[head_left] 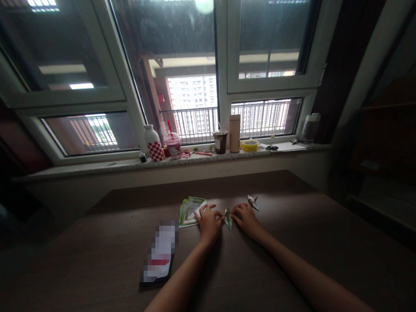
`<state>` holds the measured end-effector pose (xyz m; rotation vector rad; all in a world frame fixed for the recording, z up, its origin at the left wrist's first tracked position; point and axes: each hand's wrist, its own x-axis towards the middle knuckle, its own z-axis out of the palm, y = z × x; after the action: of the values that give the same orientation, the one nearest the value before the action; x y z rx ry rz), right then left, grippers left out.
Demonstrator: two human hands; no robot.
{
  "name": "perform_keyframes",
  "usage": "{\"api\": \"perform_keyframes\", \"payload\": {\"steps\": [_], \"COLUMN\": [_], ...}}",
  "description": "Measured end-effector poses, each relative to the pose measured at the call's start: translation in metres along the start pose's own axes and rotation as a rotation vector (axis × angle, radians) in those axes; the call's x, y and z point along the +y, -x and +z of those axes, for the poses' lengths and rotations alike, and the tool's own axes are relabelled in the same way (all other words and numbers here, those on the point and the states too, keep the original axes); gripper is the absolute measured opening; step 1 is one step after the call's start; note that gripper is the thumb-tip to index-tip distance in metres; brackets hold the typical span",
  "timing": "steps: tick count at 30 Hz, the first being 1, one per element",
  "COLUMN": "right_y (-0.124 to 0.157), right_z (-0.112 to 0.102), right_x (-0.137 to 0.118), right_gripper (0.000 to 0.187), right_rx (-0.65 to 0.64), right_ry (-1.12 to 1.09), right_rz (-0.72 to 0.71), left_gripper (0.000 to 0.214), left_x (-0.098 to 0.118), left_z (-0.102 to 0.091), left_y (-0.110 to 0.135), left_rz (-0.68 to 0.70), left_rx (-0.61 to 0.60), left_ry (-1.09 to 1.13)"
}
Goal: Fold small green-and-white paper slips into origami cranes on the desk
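Note:
Between my hands stands a small folded piece of green-and-white paper (228, 221), pointed at its lower end like an origami figure. My left hand (210, 223) pinches it from the left side, its other fingers spread over the edge of several green-and-white printed sheets (186, 212). From the right, the fingertips of my right hand (247, 220) close on the same folded paper. Just beyond my right hand lies a second folded paper figure (253, 202) with pointed ends. How the fingertips meet the paper is too small to see exactly.
A phone (159, 255) with a blurred-out screen lies left of my left forearm on the brown table (305, 247). Along the windowsill (126, 164) stand a checkered bottle (154, 145), a pink drink cup (173, 146), a dark drink cup (220, 142), a tan flask (234, 134), yellow tape (249, 146) and scissors (272, 147).

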<state>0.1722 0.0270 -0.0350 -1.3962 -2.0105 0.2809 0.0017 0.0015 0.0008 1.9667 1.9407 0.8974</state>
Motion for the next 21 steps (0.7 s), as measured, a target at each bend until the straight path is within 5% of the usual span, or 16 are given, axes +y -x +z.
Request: {"api": "perform_keyframes", "payload": {"steps": [21], "right_y": [0.001], "right_z": [-0.006], "right_x": [-0.015], "right_gripper": [0.027], "right_rx": [-0.012], "right_ry": [0.061], "right_rz": [0.054], "left_gripper": [0.007], "left_x": [-0.002], "left_z": [0.0], "left_y": [-0.003], "left_rz": [-0.017], "left_rx": [-0.026], "left_ry": [-0.002]}}
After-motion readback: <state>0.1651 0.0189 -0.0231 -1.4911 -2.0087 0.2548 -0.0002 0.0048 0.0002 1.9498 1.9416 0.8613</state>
